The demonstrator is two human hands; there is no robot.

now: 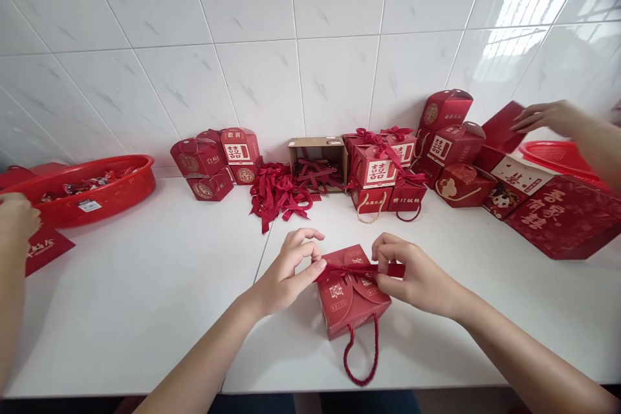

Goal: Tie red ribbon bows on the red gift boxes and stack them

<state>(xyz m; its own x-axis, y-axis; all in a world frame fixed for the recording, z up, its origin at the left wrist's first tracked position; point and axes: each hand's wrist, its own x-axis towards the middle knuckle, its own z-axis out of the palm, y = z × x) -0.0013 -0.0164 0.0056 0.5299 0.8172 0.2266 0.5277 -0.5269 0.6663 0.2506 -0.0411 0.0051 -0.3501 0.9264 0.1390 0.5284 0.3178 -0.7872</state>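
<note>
In front of me a red gift box (352,304) sits on the white table, its rope handle (361,375) drooping toward the near edge. A dark red ribbon (350,269) is knotted across the box's top. My left hand (294,272) pinches one side of the ribbon between thumb and fingers at the box's left. At the right, my right hand (407,272) is closed on the other ribbon end, which sticks out past the fingers.
Behind the box lie a heap of loose ribbons (279,194) and a cardboard box (317,142) of ribbons. Red boxes (208,168) are stacked at both sides. A red basin (107,194) holds wrapped sweets. Other people's hands (548,119) reach in at far left and right.
</note>
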